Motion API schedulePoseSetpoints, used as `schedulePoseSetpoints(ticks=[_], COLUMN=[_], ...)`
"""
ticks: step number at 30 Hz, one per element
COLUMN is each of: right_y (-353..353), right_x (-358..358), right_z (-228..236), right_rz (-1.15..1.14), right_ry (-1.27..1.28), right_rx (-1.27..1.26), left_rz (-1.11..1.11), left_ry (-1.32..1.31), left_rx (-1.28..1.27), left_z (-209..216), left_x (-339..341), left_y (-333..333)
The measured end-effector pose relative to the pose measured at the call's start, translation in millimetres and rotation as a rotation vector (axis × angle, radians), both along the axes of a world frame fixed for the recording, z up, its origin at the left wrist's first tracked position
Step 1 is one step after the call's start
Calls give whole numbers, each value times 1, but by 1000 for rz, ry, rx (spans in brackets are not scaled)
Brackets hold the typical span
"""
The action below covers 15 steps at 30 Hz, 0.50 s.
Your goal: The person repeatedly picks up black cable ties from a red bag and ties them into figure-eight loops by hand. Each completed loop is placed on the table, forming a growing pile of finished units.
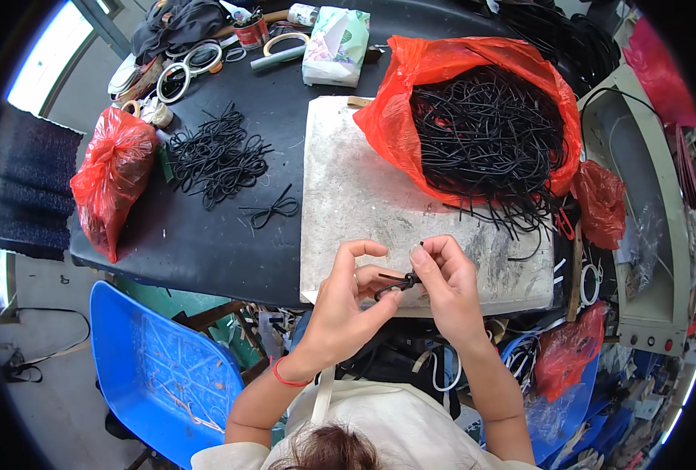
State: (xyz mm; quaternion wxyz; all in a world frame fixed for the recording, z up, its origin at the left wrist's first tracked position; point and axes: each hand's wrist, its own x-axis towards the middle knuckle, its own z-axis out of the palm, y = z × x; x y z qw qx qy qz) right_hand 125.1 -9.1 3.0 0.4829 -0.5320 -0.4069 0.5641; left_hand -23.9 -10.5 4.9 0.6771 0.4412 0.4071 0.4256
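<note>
Both hands work on a thin black cord (410,279) above the near edge of a worn, whitish board (340,196). The cord is looped and crossed over itself in a small knot. My left hand (354,301) pinches its loop between thumb and fingers, index finger raised. My right hand (451,288) has thumb and index closed on the cord's upper end. Beyond them an opened red plastic bag (391,102) spills a tangled heap of black cords (489,129) onto the board. To the left lie a pile of looped black cords (219,157) and a single bow-shaped one (276,208).
A tied red bag (113,176) sits at the table's left. Along the back are a tissue pack (336,47), tape rolls (174,82) and a tin can (251,33). Blue plastic chair (160,352) stands lower left; a metal machine housing (650,290) stands right.
</note>
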Motion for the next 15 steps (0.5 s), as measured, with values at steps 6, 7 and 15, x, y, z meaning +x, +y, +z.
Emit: schedulePoseSetpoints(ticks=[6,7,15], right_y=[-2,-3,4], right_x=[0,0,1], right_z=[-3,-4,-7], right_rz=[4,6,-138], right_ry=[10,1,-57], right_rx=[51,56,126], left_rz=[-154,-211,-25], left_ry=[-1,47,250], left_rx=[-148,-154,184], left_z=[-6,-9,-10], left_x=[-2,-3,14], left_y=[1,2,-17])
